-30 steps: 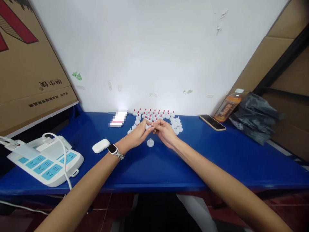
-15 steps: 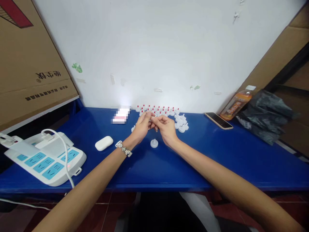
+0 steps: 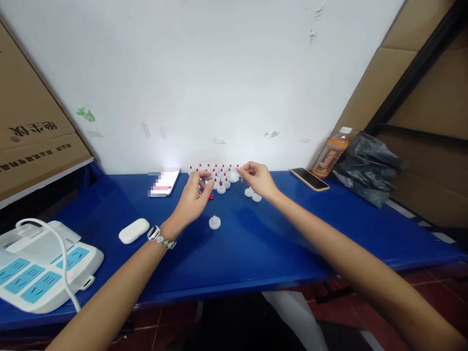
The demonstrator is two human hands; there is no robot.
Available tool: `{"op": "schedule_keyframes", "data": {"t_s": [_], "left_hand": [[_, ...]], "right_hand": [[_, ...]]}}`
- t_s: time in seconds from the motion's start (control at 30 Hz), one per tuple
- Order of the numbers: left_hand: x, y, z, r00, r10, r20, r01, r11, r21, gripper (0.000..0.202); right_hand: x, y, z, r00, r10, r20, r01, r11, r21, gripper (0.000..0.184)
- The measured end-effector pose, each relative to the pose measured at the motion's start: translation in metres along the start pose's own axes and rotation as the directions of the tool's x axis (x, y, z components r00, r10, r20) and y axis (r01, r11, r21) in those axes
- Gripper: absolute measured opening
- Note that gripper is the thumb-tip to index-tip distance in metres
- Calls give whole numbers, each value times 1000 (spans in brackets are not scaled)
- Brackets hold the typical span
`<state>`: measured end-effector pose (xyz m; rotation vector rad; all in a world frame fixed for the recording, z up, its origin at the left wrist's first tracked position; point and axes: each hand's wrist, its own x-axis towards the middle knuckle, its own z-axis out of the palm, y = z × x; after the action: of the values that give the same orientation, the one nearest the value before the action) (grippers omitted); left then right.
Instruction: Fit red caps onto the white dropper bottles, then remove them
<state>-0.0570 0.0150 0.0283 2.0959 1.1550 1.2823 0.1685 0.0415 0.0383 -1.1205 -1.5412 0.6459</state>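
Note:
My left hand (image 3: 193,195) is over the table with thumb and curved fingers apart, nothing seen between them. Just by its thumb lie small red tips (image 3: 211,197), partly hidden by the hand. My right hand (image 3: 259,179) has thumb and fingertips pinched beside the right end of the group; what they hold, if anything, is too small to tell. Several white nozzle caps with red tips (image 3: 221,188) stand upright in rows near the wall. Plain white nozzle caps (image 3: 256,197) lie under my right hand, partly covered. One untipped white cap (image 3: 214,223) stands alone nearer the front.
On the left are a white power strip (image 3: 76,273) with a cable, a white earbud case (image 3: 134,231) and a lit phone (image 3: 168,183). Another phone (image 3: 310,179), an orange drink bottle (image 3: 331,153) and a dark plastic bag (image 3: 369,165) lie right. A white wall (image 3: 219,87) closes the back.
My hands have separated: the left has opened and drawn leftward, and the right has moved over to the loose white caps. The view has shifted a little to the right.

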Motion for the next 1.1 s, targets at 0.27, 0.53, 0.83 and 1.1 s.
{"op": "schedule_keyframes", "data": {"t_s": [0.27, 0.53, 0.83, 1.1], "left_hand": [[-6, -1, -1, 952, 118, 282, -160, 979, 128, 29], [-16, 9, -15, 851, 66, 522, -202, 957, 209, 36], [-12, -12, 5, 852, 76, 519, -147, 984, 98, 25], [-16, -11, 0, 872, 140, 470, -218, 969, 115, 31]], "right_hand": [[32, 27, -9, 974, 21, 224, 130, 759, -638, 11], [22, 23, 11, 972, -2, 235, 157, 747, -646, 23], [-58, -4, 29, 946, -170, 275, 233, 948, -217, 16], [-67, -2, 28, 897, -112, 429, 235, 940, -247, 16]]}}
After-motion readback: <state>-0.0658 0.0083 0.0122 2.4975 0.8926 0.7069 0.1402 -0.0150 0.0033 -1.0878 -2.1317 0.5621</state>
